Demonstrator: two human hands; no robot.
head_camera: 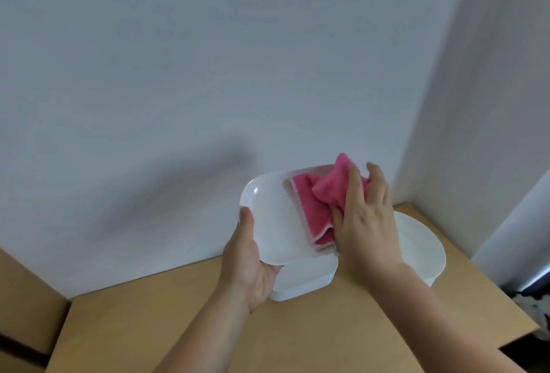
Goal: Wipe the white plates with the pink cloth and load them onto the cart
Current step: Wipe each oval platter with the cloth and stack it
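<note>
Left hand: Your left hand (253,265) sat at lower centre of the frame and gripped the held plate (273,217) by its near left edge. The thumb lay on top of the rim and the fingers were curled underneath.
Right hand: Your right hand (369,223) sat right of centre, palm down on the pink cloth (315,203). Its fingers were bent over the bunched fabric, pinching it and pressing it to the plate's right side.
Held plate: It was white and square with rounded corners. You held it tilted, raised off the table, its face towards you.
Pink cloth: It was crumpled, lying against the right half of the held plate. One peak stood up past the plate's far rim, and a folded edge hung down by your right palm.
Stack of plates: More white plates of the same shape lay in a stack of plates (306,278) on the table, directly below the held plate and partly hidden by it.
Large white dish: A large white dish (422,250) with a rounded rim stood on the table just beside the stack, lower right behind your right wrist.
Table: The table (208,328) was light wood and filled the bottom of the frame.
Wall: A plain pale wall (208,59) took up the upper frame, with a corner at the right.
Brown box: A brown box (26,298) stood at the lower left edge, just beside the table.
</note>
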